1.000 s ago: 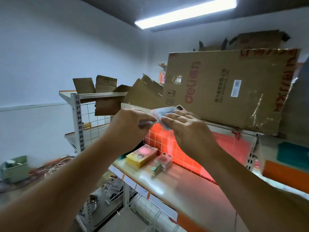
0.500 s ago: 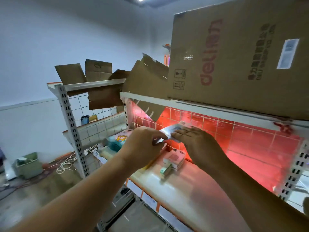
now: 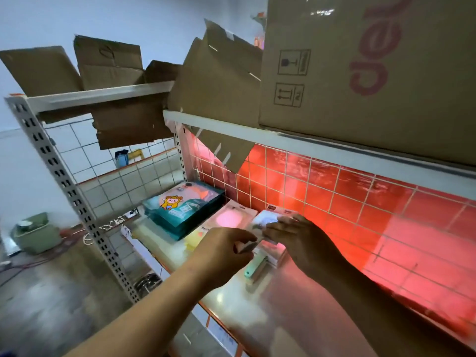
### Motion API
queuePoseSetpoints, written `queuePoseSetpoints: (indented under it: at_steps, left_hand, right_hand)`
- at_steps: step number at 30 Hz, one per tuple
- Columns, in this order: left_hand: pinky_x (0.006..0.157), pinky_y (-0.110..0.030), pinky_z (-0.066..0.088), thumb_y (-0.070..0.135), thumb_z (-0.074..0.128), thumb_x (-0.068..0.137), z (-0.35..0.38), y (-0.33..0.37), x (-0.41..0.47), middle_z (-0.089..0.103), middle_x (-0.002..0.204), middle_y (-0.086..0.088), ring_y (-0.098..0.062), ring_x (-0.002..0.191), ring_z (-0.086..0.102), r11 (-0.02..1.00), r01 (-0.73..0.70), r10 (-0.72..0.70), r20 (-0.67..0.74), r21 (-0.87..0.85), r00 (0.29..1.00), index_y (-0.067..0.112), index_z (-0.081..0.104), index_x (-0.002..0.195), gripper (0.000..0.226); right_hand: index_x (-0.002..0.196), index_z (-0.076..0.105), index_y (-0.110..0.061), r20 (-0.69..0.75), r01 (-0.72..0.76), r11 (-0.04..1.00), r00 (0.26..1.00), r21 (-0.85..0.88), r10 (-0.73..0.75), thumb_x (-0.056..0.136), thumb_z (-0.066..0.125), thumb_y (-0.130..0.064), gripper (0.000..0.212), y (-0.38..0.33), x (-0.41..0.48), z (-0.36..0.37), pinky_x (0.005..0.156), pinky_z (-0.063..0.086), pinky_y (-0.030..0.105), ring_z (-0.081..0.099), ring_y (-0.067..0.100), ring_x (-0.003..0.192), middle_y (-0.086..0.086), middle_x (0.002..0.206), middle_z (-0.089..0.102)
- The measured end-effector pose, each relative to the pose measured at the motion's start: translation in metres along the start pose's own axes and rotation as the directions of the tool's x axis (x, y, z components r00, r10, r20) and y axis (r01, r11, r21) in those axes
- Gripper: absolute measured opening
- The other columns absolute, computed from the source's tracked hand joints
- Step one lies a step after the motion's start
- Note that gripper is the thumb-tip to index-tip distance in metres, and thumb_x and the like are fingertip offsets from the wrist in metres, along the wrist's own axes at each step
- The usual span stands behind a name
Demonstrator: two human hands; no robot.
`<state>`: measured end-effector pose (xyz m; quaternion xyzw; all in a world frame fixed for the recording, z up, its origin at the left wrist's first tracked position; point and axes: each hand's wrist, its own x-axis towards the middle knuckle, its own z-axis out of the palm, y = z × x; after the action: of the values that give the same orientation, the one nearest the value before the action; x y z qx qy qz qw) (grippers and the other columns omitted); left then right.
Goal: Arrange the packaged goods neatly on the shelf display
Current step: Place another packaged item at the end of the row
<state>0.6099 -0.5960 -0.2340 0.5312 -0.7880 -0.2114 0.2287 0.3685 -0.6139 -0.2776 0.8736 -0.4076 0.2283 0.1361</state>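
While a big brown cardboard box (image 3: pixel 360 73) fills the upper board, the lit shelf (image 3: pixel 231 300) below it carries the goods, backed by a red wire-grid panel (image 3: pixel 360 202). At the shelf's back left corner lies a flat stack of teal packs (image 3: pixel 180 212), the top one printed with a cartoon figure. Just to its right, along the back edge, sits a pink and yellow pack (image 3: pixel 231 217), also flat and touching or nearly touching the teal stack.

Both hands meet to the right of that, near the back edge. The left hand (image 3: pixel 219 251) reaches in from the front edge with fingers curled, pinching the near left end of a small pale packet (image 3: pixel 268 219). The right hand (image 3: pixel 304 240) grips the same packet from its right side, fingers bent over it. Motion blur smears the packet, so it seems to be held just above the shelf rather than resting on it, though I cannot be sure.

Under the hands lies a small mint-green box (image 3: pixel 253 270), set lengthwise toward the front edge beside some pinkish boxes.
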Motion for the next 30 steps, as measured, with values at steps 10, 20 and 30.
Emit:
queuePoseSetpoints:
  at_steps: [10, 20, 30]
  left_hand:
    - [0.090, -0.026, 0.052, 0.042, 0.075, 0.087, 0.039, -0.041, 0.042, 0.073, 0.112, 0.015, 0.004, 0.084, 0.062, 0.999, 0.035, -0.031, 0.122, -0.028, 0.992, 0.034, 0.073, 0.120, 0.034]
    - [0.067, -0.004, 0.047, 0.031, 0.077, 0.086, 0.077, -0.055, 0.058, 0.074, 0.103, 0.019, 0.017, 0.068, 0.060, 0.996, -0.050, 0.060, 0.156, -0.071, 0.986, 0.031, 0.077, 0.109, 0.023]
    - [0.063, -0.004, 0.041, 0.025, 0.076, 0.085, 0.098, -0.067, 0.053, 0.065, 0.090, 0.014, 0.004, 0.066, 0.056, 0.991, -0.134, 0.132, 0.127, 0.007, 0.983, 0.027, 0.074, 0.098, 0.013]
  right_hand:
    - [0.130, 0.065, -0.033, 0.183, -0.282, 0.950, 0.949, 0.133, 0.256, 0.098, 0.059, -0.020, 0.035, 0.015, -0.013, 0.064, 0.109, 0.042, 0.027, 0.052, 0.004, 0.130, -0.016, 0.140, 0.058]
    - [0.140, 0.053, -0.043, 0.286, -0.547, 0.818, 0.824, 0.176, 0.489, 0.101, 0.025, -0.040, 0.048, 0.011, -0.021, 0.084, 0.121, 0.028, 0.032, 0.033, 0.006, 0.143, -0.024, 0.148, 0.042]
    - [0.132, 0.065, -0.025, 0.222, -0.485, 0.866, 0.864, 0.120, 0.452, 0.095, 0.036, -0.012, 0.049, 0.008, -0.024, 0.086, 0.109, 0.046, 0.040, 0.055, 0.026, 0.130, -0.003, 0.137, 0.062]
